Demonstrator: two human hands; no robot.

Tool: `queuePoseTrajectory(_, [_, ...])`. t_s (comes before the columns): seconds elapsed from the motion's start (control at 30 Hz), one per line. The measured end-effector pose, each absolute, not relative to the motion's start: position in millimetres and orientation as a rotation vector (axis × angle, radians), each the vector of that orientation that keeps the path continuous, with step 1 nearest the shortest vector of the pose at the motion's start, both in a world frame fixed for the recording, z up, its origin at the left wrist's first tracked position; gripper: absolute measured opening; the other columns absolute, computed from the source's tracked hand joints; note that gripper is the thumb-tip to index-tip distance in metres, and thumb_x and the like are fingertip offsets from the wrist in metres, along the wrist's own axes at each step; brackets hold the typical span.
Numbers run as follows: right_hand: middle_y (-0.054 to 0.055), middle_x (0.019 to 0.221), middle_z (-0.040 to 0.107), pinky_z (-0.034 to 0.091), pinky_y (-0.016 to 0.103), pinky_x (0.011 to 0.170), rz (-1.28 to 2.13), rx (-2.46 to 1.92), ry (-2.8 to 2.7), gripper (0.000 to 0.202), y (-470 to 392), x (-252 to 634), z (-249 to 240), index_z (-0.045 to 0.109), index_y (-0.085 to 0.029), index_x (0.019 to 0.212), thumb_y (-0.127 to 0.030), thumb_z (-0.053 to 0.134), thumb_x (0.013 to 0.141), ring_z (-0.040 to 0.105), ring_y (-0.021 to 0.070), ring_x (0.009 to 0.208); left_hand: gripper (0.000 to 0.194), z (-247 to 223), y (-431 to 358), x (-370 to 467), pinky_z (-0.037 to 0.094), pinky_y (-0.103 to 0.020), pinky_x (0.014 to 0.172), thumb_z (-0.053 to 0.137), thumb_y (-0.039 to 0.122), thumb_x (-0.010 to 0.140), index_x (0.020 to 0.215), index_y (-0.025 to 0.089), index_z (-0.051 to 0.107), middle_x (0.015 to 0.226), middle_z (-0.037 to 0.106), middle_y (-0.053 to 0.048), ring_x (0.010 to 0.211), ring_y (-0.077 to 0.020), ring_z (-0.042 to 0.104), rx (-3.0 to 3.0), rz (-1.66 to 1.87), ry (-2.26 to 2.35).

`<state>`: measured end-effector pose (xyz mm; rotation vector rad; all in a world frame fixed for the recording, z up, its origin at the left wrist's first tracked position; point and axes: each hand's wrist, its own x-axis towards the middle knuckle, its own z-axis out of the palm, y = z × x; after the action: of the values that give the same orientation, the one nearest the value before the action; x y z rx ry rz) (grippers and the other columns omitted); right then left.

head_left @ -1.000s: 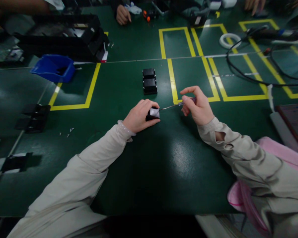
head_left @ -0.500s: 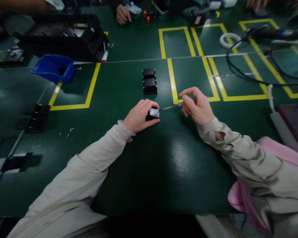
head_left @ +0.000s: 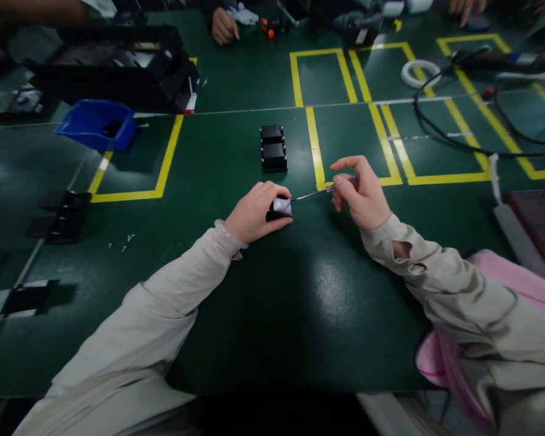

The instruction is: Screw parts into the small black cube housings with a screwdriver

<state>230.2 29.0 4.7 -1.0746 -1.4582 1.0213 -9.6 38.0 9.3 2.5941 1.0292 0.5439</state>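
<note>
Near the middle of the green table, my left hand [head_left: 258, 213] grips a small black block with a pale, shiny face [head_left: 282, 206], thumb and fingers on opposite sides. My right hand [head_left: 360, 192] holds a screwdriver [head_left: 330, 188] by its handle, the index finger raised and bent. The thin metal shaft points left, and its tip meets the block at the pale face; the exact contact point is too small to tell. Just beyond my left hand stand two joined black blocks [head_left: 274, 149] with small shiny spots along their sides.
A blue bin [head_left: 100, 125] and a large black housing [head_left: 113, 66] are at the upper left. Small screws [head_left: 128, 242] and black parts [head_left: 63, 217] lie left. Cables [head_left: 440, 130] and a tape roll [head_left: 421, 74] are at the right. Another person's hand [head_left: 224, 26] rests across the table.
My right index finger and the screwdriver handle have shifted slightly upward. My left hand and the block in it have stayed in place.
</note>
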Motion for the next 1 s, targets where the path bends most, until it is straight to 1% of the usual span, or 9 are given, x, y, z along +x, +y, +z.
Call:
queuePoseTrajectory(0.17, [-0.011, 0.043, 0.036, 0.034, 0.028, 0.038, 1.033, -1.103, -1.45, 0.024, 28.6, 230.4, 5.5, 0.052, -0.025, 0.093, -0.048, 0.058, 0.088, 0.038, 0.0096, 0.034, 0.034, 8.7, 38.2, -10.7, 0.046, -0.035, 0.083, 0.066, 0.033, 0.085, 0.11, 0.016, 0.051, 0.107, 0.06, -0.009, 0.096, -0.0224, 0.054, 2.619, 0.569, 1.011])
queuePoseTrajectory(0.23, [-0.011, 0.042, 0.034, 0.034, 0.028, 0.037, 1.017, -1.117, -1.471, 0.023, 29.2, 231.3, 4.1, 0.052, -0.025, 0.091, -0.047, 0.058, 0.088, 0.037, 0.0092, 0.033, 0.035, 8.2, 38.3, -11.0, 0.046, -0.034, 0.083, 0.067, 0.033, 0.084, 0.111, 0.016, 0.051, 0.106, 0.06, -0.009, 0.095, -0.0221, 0.054, 2.625, 0.579, 1.007])
queuePoseTrajectory(0.43, [-0.01, 0.05, 0.044, 0.035, 0.027, 0.039, 1.024, -1.053, -1.491, 0.02, 31.0, 232.0, 1.3, 0.049, -0.026, 0.1, -0.037, 0.061, 0.088, 0.043, 0.0091, 0.038, 0.035, 7.4, 38.1, -10.2, 0.045, -0.034, 0.083, 0.068, 0.033, 0.084, 0.11, 0.015, 0.052, 0.106, 0.061, -0.009, 0.096, -0.0221, 0.054, 2.628, 0.581, 1.005])
queuePoseTrajectory(0.6, [-0.012, 0.041, 0.032, 0.034, 0.027, 0.037, 1.022, -1.094, -1.474, 0.019, 30.6, 231.8, 1.7, 0.053, -0.024, 0.09, -0.043, 0.057, 0.09, 0.037, 0.0082, 0.032, 0.035, 7.9, 37.8, -9.7, 0.045, -0.034, 0.083, 0.067, 0.032, 0.084, 0.11, 0.016, 0.051, 0.107, 0.06, -0.008, 0.096, -0.0222, 0.054, 2.613, 0.579, 1.014])
queuePoseTrajectory(0.67, [-0.011, 0.042, 0.035, 0.034, 0.027, 0.037, 1.018, -1.085, -1.467, 0.017, 30.2, 231.9, 1.8, 0.053, -0.024, 0.092, -0.041, 0.057, 0.09, 0.038, 0.0088, 0.033, 0.035, 7.9, 38.0, -9.7, 0.045, -0.035, 0.083, 0.067, 0.032, 0.084, 0.11, 0.016, 0.051, 0.107, 0.06, -0.008, 0.096, -0.0223, 0.054, 2.613, 0.578, 1.015])
queuePoseTrajectory(0.8, [-0.009, 0.049, 0.046, 0.035, 0.027, 0.038, 1.032, -1.052, -1.46, 0.018, 29.8, 231.7, 2.4, 0.05, -0.025, 0.099, -0.034, 0.061, 0.088, 0.044, 0.0098, 0.038, 0.035, 7.9, 38.3, -9.9, 0.045, -0.034, 0.083, 0.067, 0.033, 0.084, 0.111, 0.016, 0.051, 0.107, 0.06, -0.009, 0.096, -0.0221, 0.054, 2.616, 0.572, 1.009])
queuePoseTrajectory(0.83, [-0.009, 0.048, 0.045, 0.035, 0.027, 0.038, 1.041, -1.05, -1.457, 0.017, 29.8, 231.6, 2.4, 0.051, -0.025, 0.099, -0.034, 0.06, 0.088, 0.043, 0.0097, 0.037, 0.035, 7.9, 38.3, -10.0, 0.045, -0.034, 0.083, 0.067, 0.033, 0.084, 0.11, 0.016, 0.051, 0.107, 0.06, -0.009, 0.096, -0.0221, 0.054, 2.616, 0.569, 1.009])
queuePoseTrajectory(0.97, [-0.012, 0.041, 0.031, 0.034, 0.027, 0.037, 1.057, -1.06, -1.442, 0.017, 30.1, 231.9, 1.4, 0.053, -0.024, 0.094, -0.041, 0.056, 0.09, 0.036, 0.0085, 0.032, 0.035, 8.0, 38.4, -10.2, 0.045, -0.035, 0.083, 0.067, 0.032, 0.084, 0.111, 0.016, 0.051, 0.107, 0.06, -0.009, 0.096, -0.0223, 0.054, 2.616, 0.565, 1.014])
queuePoseTrajectory(1.0, [-0.012, 0.041, 0.03, 0.034, 0.027, 0.037, 1.051, -1.065, -1.443, 0.017, 30.1, 231.9, 1.2, 0.053, -0.025, 0.094, -0.041, 0.056, 0.09, 0.035, 0.0083, 0.032, 0.035, 8.0, 38.4, -10.3, 0.045, -0.035, 0.083, 0.067, 0.032, 0.084, 0.11, 0.016, 0.051, 0.107, 0.06, -0.009, 0.096, -0.0223, 0.054, 2.614, 0.562, 1.018])
